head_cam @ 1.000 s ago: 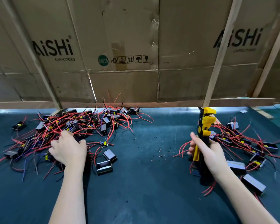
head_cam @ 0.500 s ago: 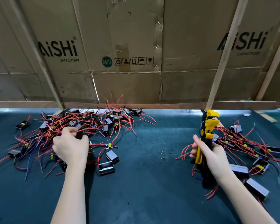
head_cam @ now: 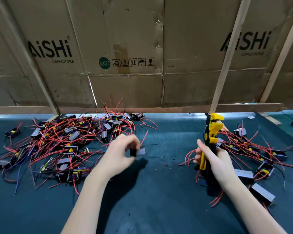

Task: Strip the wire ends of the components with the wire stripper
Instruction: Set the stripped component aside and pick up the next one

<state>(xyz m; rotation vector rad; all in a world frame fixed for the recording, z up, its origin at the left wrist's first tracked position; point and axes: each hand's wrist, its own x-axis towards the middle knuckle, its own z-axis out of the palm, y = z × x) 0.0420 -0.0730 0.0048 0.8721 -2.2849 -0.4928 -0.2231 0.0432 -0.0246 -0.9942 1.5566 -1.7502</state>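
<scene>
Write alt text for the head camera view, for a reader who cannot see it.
A person's left hand pinches a small black component above a dark green table, while the right hand holds a yellow and black wire stripper upright. Piles of red-wired components lie left and right, with cardboard boxes behind.

- Left hand (head_cam: 121,153) is raised over the middle of the bench, well in from its edges, blurred; fingers curled downward, thumb and fingertips pinching a small dark component (head_cam: 137,152).
- Left forearm runs bare from the near edge, slanting up and to the right toward the wrist.
- Right hand (head_cam: 215,160) sits nearer the right side of the bench, fingers wrapped round the handles of an upright wire stripper (head_cam: 210,141), thumb pointing up.
- Right forearm comes in bare from the near right corner, slanting up and to the left.
</scene>
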